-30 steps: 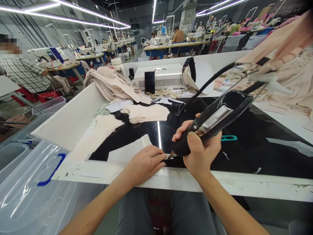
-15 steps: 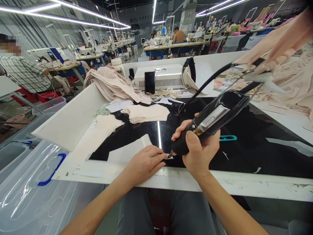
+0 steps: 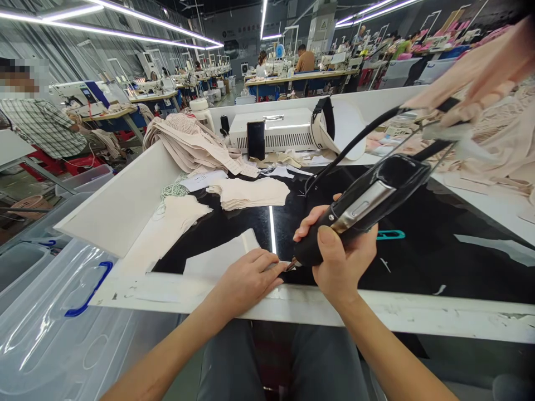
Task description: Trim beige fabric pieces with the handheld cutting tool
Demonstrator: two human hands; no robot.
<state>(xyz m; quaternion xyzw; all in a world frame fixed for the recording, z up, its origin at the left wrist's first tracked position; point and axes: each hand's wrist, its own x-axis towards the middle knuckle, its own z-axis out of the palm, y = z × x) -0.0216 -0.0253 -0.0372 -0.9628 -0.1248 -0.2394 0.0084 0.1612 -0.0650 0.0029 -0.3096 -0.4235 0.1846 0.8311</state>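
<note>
My right hand [image 3: 336, 256] is wrapped around a black and silver corded hand tool [image 3: 368, 200], its tip pointing down-left onto the near edge of a pale fabric piece [image 3: 221, 256]. My left hand [image 3: 246, 278] presses that fabric piece flat on the black worktop [image 3: 418, 256], fingertips pinched close to the tool tip. The tool's black cable [image 3: 355, 142] arcs up to the right.
Stacks of beige fabric pieces [image 3: 251, 192] and a folded pile [image 3: 188, 142] lie at the back left. A white machine box [image 3: 276, 131] and a phone [image 3: 256, 140] stand behind. A clear plastic bin [image 3: 50, 312] sits left. Another person's hand [image 3: 480, 78] holds fabric at upper right.
My left hand's fingers have crept slightly toward the tool tip; the tool has barely shifted. The hand at the upper right moved a little.
</note>
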